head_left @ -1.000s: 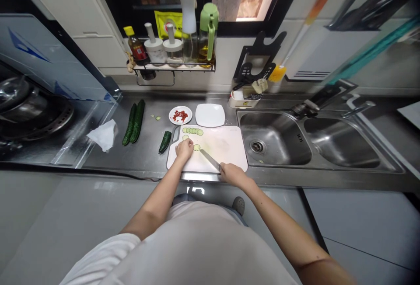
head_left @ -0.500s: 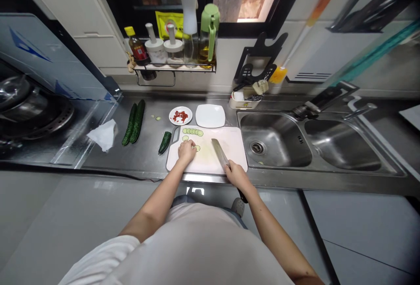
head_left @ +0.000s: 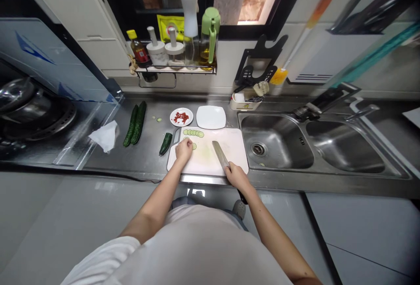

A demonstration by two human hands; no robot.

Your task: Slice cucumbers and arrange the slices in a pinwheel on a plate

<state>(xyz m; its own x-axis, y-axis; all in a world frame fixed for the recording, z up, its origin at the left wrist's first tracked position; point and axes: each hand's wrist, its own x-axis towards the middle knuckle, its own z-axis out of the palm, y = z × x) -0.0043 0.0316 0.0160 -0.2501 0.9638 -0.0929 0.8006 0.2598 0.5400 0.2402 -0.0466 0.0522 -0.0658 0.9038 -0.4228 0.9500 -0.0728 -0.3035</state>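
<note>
A knife (head_left: 219,154) is in my right hand (head_left: 236,175), its blade lying over the right part of the white cutting board (head_left: 210,165). My left hand (head_left: 183,149) is closed over the board's left side, with a cucumber slice (head_left: 194,146) at its fingertips. Just behind that hand, several overlapping cucumber slices (head_left: 193,133) form a row. A cut piece of cucumber (head_left: 165,144) rests on the counter left of the board. Beyond the board are a plate of chopped red pieces (head_left: 181,117) and a white square plate (head_left: 211,117).
Two whole cucumbers (head_left: 134,123) and a crumpled white tissue (head_left: 105,136) lie on the counter at left. A double sink (head_left: 275,140) is at right. Above the counter hangs a rack (head_left: 177,70) with bottles and jars. A stove with a pot (head_left: 26,106) stands far left.
My left hand has shifted slightly left, and the slice by its fingers also lies further left. The knife and my right hand have stayed nearly in place.
</note>
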